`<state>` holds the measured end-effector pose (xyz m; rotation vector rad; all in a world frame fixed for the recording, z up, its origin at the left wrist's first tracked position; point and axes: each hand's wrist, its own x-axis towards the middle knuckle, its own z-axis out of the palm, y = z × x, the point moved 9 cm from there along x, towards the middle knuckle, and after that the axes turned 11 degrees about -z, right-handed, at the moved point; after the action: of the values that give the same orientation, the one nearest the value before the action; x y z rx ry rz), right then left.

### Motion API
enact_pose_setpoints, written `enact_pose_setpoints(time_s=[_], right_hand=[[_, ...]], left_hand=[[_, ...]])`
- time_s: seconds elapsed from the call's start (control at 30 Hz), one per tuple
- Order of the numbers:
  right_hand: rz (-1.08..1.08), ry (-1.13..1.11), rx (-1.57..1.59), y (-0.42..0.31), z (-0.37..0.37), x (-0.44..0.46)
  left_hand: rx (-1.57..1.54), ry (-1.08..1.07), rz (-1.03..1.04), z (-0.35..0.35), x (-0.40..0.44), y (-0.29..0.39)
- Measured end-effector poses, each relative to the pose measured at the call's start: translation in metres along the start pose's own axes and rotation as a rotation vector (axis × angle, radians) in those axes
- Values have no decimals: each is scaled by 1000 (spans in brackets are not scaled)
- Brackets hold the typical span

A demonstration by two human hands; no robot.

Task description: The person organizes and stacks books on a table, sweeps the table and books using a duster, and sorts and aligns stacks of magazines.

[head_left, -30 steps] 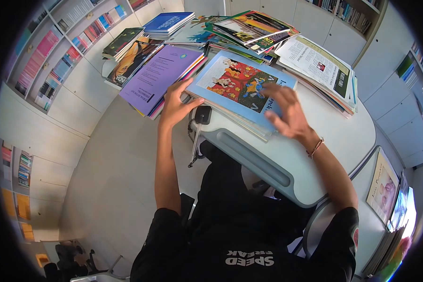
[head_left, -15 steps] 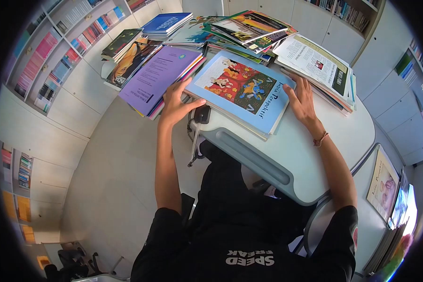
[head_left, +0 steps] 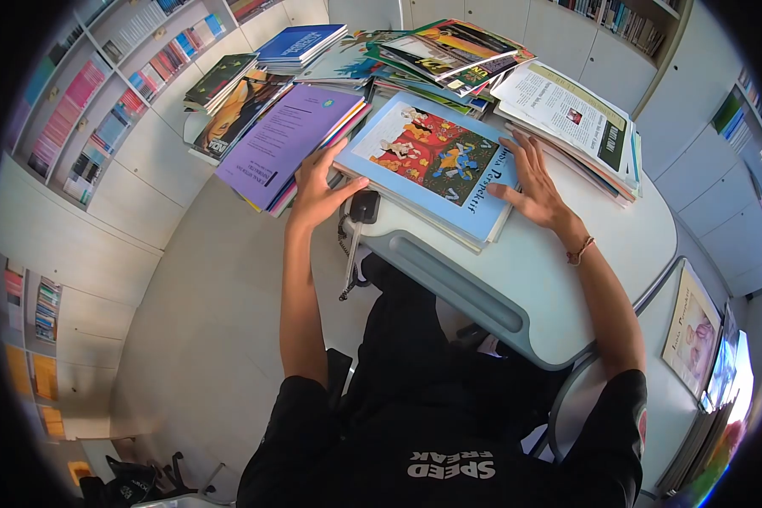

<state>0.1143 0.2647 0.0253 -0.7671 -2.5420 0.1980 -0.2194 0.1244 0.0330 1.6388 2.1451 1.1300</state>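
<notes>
White tabletop (head_left: 622,233), a magazine stack (head_left: 432,157) topped by "India Perspektif" between two hands.
The stack's long axis runs from left hand (head_left: 315,190) to right hand (head_left: 540,196), each touching an opposite end. The left's thumb and fingers spread wide around a corner; the right's fingers are slightly parted, thumb angled out beside the title.

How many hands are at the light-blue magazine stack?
2: left hand at the left edge of the light-blue stack, right hand at its right edge, thumb over the cover.
</notes>
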Motion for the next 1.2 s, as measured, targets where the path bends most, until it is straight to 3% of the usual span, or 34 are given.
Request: enact_pose_setpoints(time_s=[0.13, 0.47, 1.2], right_hand=[[9, -27, 459, 7, -12, -4], [-32, 1, 844, 35, -19, -4], [25, -91, 482, 39, -24, -6]], left_hand=[[-95, -26, -5, 3, 5, -9], [-96, -49, -62, 4, 6, -12], [-189, -52, -166, 2, 12, -18]])
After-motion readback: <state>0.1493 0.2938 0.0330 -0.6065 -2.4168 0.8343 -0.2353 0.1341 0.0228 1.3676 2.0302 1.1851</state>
